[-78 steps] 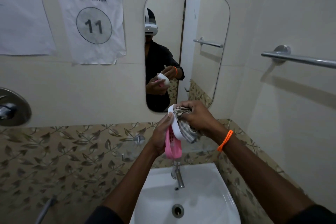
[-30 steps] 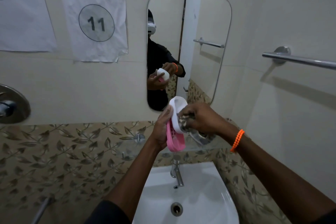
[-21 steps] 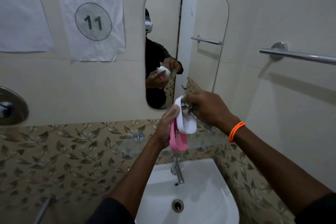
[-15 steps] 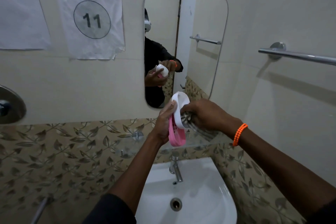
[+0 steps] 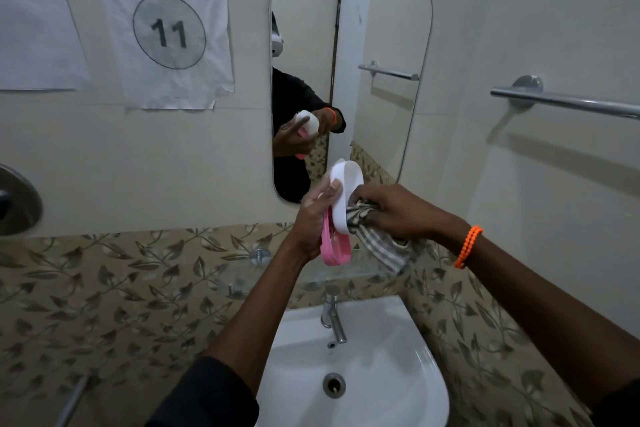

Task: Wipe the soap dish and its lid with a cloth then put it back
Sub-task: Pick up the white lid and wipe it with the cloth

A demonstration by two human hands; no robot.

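Bathroom wall, mirror (image 5: 349,55) above sink (image 5: 398,374). Left hand (image 5: 311,222) fingers clamped on white lid (image 5: 346,191) and pink soap dish (image 5: 334,250), upright over sink. Right hand (image 5: 394,211) fingers bunched around cloth (image 5: 377,239), rubbing lid. Wiping step; next probably wipe dish, needs regrip.

A white sink (image 5: 408,374) is sitting low in the middle with a chrome tap (image 5: 333,319) rising at its back edge and a round drain (image 5: 334,385) lying in the basin, while a glass shelf (image 5: 349,272) is running along the leaf-patterned tile band (image 5: 104,288) just above the tap. A rounded mirror (image 5: 377,45) is hanging on the pale wall, with a paper sign (image 5: 162,24) reading "WORKSTATION 11" hanging to its left and another sheet (image 5: 34,28) hanging further left. A chrome towel rail (image 5: 568,102) is jutting from the right-hand wall, and a round metal fitting (image 5: 17,199) is showing at the left edge.
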